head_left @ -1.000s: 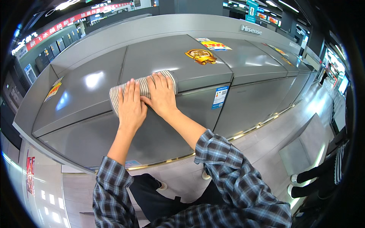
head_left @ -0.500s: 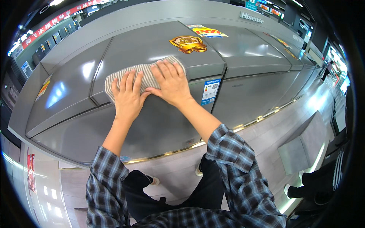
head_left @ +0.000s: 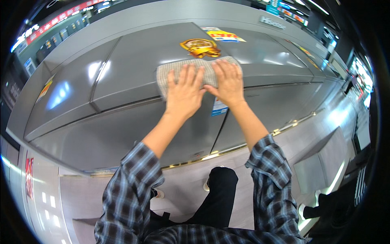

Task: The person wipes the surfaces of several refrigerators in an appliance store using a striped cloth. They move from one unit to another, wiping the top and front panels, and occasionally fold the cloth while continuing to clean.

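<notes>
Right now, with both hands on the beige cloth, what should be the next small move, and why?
Perhaps slide the beige cloth slightly to the right, keeping below the gold sticker: the left hand and right hand both lie spread on it, the gray paneling continues that way, and the sticker sits close above the cloth.

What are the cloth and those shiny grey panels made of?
The cloth looks like dull, soft fabric, maybe cotton: fine lines run across it and its edge bends. The grey panels look smooth and glossy, perhaps coated metal or glass, since they mirror bright light; the picture can't settle which.
</notes>
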Available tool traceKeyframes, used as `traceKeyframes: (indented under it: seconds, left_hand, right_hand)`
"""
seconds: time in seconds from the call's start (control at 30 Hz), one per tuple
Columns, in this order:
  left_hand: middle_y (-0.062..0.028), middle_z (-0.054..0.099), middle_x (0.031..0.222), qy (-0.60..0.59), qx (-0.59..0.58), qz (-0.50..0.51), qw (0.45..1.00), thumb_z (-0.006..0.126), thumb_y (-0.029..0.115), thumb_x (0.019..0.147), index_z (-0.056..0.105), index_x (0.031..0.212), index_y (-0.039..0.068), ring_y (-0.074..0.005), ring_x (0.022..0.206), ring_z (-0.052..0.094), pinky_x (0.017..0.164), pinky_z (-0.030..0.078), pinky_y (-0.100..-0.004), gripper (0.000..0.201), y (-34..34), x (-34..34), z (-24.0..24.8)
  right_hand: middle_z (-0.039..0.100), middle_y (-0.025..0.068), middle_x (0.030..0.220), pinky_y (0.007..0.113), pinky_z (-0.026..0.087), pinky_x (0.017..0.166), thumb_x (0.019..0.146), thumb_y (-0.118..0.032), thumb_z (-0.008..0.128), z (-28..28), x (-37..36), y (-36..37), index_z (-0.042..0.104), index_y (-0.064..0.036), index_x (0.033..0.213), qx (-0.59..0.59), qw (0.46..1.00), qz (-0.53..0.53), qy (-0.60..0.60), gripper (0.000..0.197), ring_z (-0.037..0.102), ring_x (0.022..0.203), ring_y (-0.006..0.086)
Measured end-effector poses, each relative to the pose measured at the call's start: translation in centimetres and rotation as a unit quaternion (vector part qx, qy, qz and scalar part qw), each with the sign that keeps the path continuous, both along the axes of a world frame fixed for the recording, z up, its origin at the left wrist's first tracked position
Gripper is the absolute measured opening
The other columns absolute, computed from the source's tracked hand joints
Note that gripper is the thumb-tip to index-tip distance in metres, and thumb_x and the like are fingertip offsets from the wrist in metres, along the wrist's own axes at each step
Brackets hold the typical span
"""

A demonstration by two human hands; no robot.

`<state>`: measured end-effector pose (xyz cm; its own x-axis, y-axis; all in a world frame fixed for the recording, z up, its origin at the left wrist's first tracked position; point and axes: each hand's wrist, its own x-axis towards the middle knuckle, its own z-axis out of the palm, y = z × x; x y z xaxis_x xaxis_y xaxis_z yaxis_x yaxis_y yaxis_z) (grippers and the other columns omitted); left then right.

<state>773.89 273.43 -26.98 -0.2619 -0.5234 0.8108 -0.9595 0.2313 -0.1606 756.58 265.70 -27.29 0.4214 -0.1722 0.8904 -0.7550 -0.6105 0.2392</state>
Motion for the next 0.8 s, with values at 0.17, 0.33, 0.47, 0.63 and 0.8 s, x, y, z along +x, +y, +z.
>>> traceKeyframes:
  seconds: [0.17,0.33,0.47,0.63,0.8]
  left_hand:
    - [-0.0119,0.040,0.144,-0.003,0.005,0.009,1.000,0.062,0.039,0.087,0.039,0.144,0.014,-0.0276,0.138,0.031,0.109,0.019,-0.0570,0.067,-0.6,-0.6,-0.4]
    - [-0.0074,0.023,0.158,-0.063,-0.028,0.062,0.996,0.053,0.042,0.093,0.028,0.152,0.019,-0.0251,0.146,0.016,0.114,0.008,-0.0582,0.068,-1.4,-0.5,-2.8]
    - [-0.0042,0.016,0.161,-0.115,0.005,0.090,0.989,0.048,0.041,0.095,0.024,0.154,0.022,-0.0219,0.149,0.009,0.115,0.005,-0.0586,0.066,-1.8,-1.6,-5.8]
    - [-0.0026,0.021,0.159,-0.154,-0.001,0.080,0.985,0.052,0.039,0.093,0.025,0.154,0.021,-0.0186,0.148,0.013,0.116,0.008,-0.0561,0.068,-1.4,-0.8,-7.4]
    - [-0.0024,0.027,0.156,-0.095,-0.028,0.020,0.995,0.055,0.038,0.091,0.032,0.150,0.019,-0.0176,0.146,0.018,0.117,0.011,-0.0524,0.067,-1.3,-0.3,-7.6]
  right_hand:
    - [0.044,0.0109,0.143,0.047,0.026,0.113,0.077,-0.046,0.072,-0.4,-0.8,-0.5,0.040,-0.0083,0.141,-0.007,1.000,0.012,0.015,0.081,0.039,0.135,0.0271]
    - [0.020,0.0214,0.156,0.051,0.014,0.118,0.083,-0.036,0.068,-4.0,0.1,-0.7,0.019,-0.0018,0.151,0.036,0.995,-0.019,-0.087,0.090,0.019,0.145,0.0373]
    - [0.016,0.0242,0.156,0.053,0.014,0.118,0.088,-0.030,0.063,-7.1,-0.8,0.2,0.015,0.0007,0.151,0.110,0.988,-0.050,-0.094,0.085,0.016,0.145,0.0427]
    - [0.031,0.0204,0.146,0.053,0.023,0.116,0.083,-0.028,0.070,-7.8,-2.1,1.1,0.025,-0.0003,0.147,0.083,0.994,-0.044,-0.052,0.083,0.028,0.138,0.0394]
    - [0.036,0.0198,0.139,0.052,0.029,0.111,0.075,-0.022,0.074,-7.2,-1.4,1.4,0.035,0.0000,0.139,0.104,0.990,-0.043,-0.079,0.078,0.033,0.132,0.0404]
